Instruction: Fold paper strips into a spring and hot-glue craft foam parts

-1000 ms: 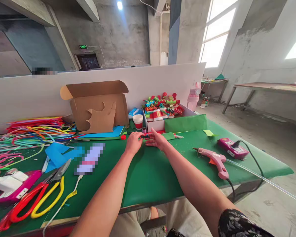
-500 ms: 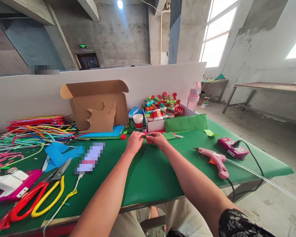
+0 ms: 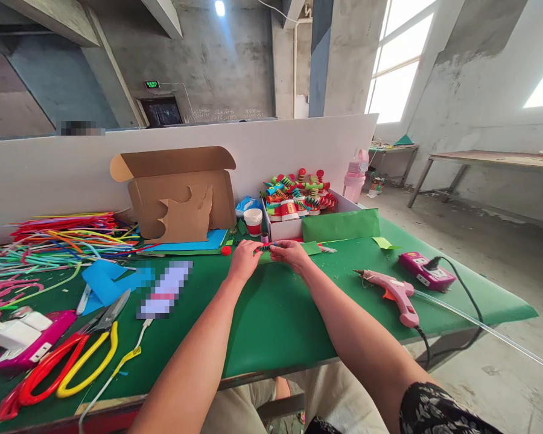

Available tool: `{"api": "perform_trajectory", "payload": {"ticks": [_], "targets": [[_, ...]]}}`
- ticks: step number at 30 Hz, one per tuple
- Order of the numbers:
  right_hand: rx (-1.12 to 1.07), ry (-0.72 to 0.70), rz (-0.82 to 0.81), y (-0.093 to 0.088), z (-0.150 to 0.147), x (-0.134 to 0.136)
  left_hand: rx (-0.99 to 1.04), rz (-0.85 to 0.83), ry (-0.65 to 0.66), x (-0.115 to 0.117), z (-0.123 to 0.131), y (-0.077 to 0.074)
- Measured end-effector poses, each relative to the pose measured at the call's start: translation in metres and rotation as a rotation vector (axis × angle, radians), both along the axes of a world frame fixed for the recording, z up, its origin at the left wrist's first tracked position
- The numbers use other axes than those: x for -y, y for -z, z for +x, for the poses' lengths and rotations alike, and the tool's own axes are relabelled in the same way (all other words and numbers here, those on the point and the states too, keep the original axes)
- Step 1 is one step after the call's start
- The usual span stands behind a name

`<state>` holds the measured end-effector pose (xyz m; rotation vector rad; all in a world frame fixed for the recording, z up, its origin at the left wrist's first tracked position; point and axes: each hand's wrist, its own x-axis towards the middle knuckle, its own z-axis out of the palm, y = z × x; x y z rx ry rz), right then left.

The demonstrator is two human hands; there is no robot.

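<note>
Both my hands meet at the far middle of the green table (image 3: 276, 325). My left hand (image 3: 243, 259) and my right hand (image 3: 289, 253) are closed in a pinch on a short dark green coiled pipe cleaner (image 3: 264, 248) held between them, just above the table top. A small red pompom (image 3: 226, 250) lies left of my left hand. Right behind the hands stands a white box (image 3: 283, 229) filled with several colourful finished craft pieces (image 3: 298, 193).
A pink glue gun (image 3: 396, 295) and a pink power strip (image 3: 428, 271) lie at the right. An open cardboard box (image 3: 181, 193), paper cup (image 3: 253, 221), pipe cleaner pile (image 3: 49, 241), scissors (image 3: 72, 355) and blue paper (image 3: 113, 280) sit left. A white partition (image 3: 49, 175) backs the table.
My right hand went from lying open on the table to pinching the coiled pipe cleaner together with my left hand; both hands lifted it slightly.
</note>
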<state>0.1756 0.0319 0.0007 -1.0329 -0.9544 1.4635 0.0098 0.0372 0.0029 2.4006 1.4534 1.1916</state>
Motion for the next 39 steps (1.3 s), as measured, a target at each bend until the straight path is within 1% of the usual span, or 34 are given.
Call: {"api": "perform_trajectory", "payload": {"ticks": [4, 11, 23, 29, 35, 39], "targets": [[-0.001, 0.026, -0.004, -0.003, 0.000, 0.002, 0.001, -0.009, -0.019, 0.000, 0.000, -0.001], [0.004, 0.039, -0.001, -0.001, 0.001, 0.000, -0.010, -0.025, -0.022, -0.001, -0.001, 0.000], [0.007, 0.036, 0.014, -0.001, 0.002, 0.000, -0.025, 0.015, -0.009, -0.002, -0.003, 0.004], [0.015, 0.036, 0.006, -0.005, 0.000, 0.002, -0.019, -0.015, -0.020, 0.001, -0.002, 0.000], [-0.028, 0.124, -0.028, -0.014, -0.001, 0.005, 0.056, -0.057, -0.081, 0.002, -0.001, -0.005], [-0.054, 0.116, -0.116, -0.013, 0.000, 0.002, 0.192, -0.104, -0.095, 0.002, -0.001, -0.005]]}}
